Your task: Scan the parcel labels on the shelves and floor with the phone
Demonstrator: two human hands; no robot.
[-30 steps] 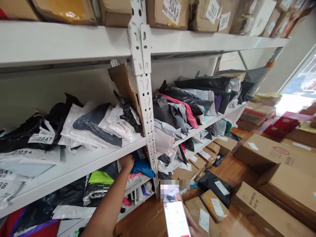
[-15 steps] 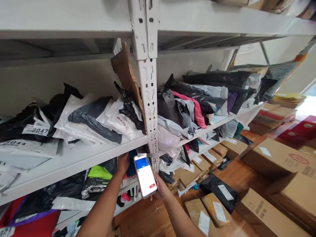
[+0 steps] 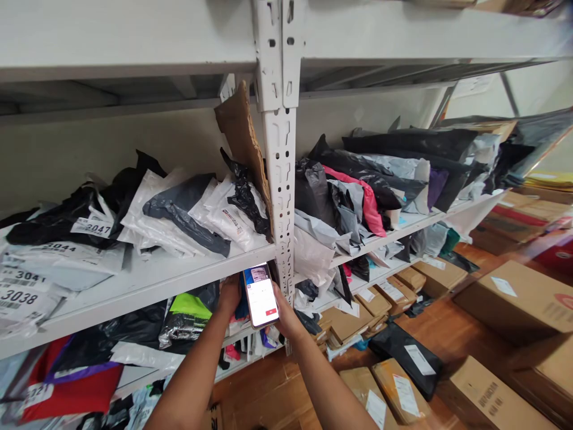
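Observation:
My right hand [image 3: 287, 318] is wrapped round a smartphone [image 3: 261, 298] with its lit screen facing me. The screen shows a small camera image at the top, a white area and a red button. My left hand [image 3: 229, 295] reaches under the front edge of the middle shelf [image 3: 188, 280], beside a dark blue package [image 3: 242, 298] that the phone partly covers. Its fingers are hidden, so I cannot tell whether they grip anything. Left of it lies a bright green and black parcel [image 3: 190, 307] on the lower shelf.
A white perforated upright [image 3: 280, 173] stands between two shelf bays of plastic mailing bags. A torn cardboard sheet [image 3: 245, 137] leans against it. White numbered bags [image 3: 85, 254] lie at left. Several cardboard boxes [image 3: 514, 298] and a black parcel [image 3: 405, 355] sit on the wooden floor at right.
The view has shifted slightly left, so the shelves appear farther right. The phone sits higher and a camera image now shows on its screen. My left hand stays under the shelf.

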